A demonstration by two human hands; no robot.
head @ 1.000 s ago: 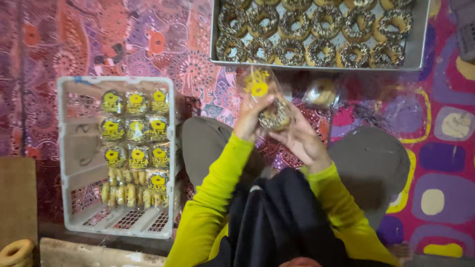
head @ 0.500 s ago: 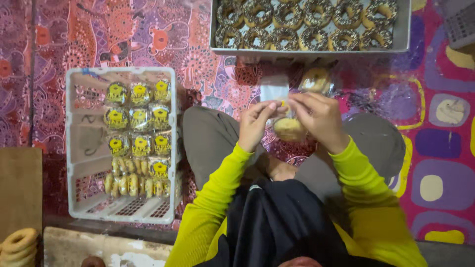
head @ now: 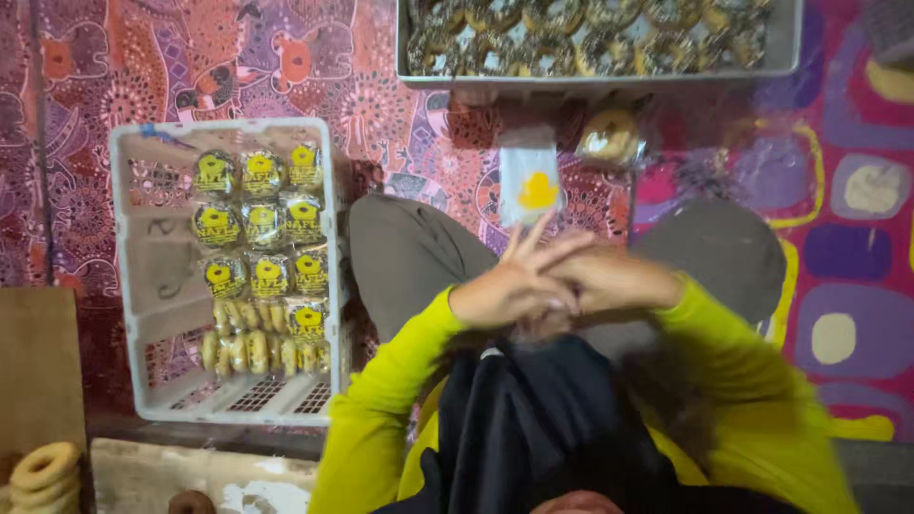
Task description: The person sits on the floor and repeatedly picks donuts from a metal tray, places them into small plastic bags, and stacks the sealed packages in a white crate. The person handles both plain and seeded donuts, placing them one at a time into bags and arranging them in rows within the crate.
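Left hand: (head: 509, 290) held at centre frame, fingers (head: 524, 238) spread toward 12 o'clock, pinching the lower edge of the clear bag (head: 529, 184)
Right hand: (head: 609, 279) pressed against the left hand at its 3 o'clock side; motion blur hides whether it grips the bag or only steadies it, cannot tell
Clear bag: small see-through pouch with a yellow mark, upright above both hands, appears empty
Done so far: white crate (head: 133, 286) at 9 o'clock is filled along its right half with rows of packed donuts (head: 262, 224); one wrapped donut (head: 611, 138) lies on the mat at 1 o'clock
Left to do: metal tray (head: 405, 48) at 12 o'clock carries many unbagged donuts (head: 590, 43); judged well short of complete
Edges: tray front rim sits just beyond the bag; crate wall lies near the left knee
Open room: patterned mat (head: 400, 133) between crate and tray; left half of crate unfilled
Other items: stacked bare donuts (head: 43, 471) at 7 o'clock
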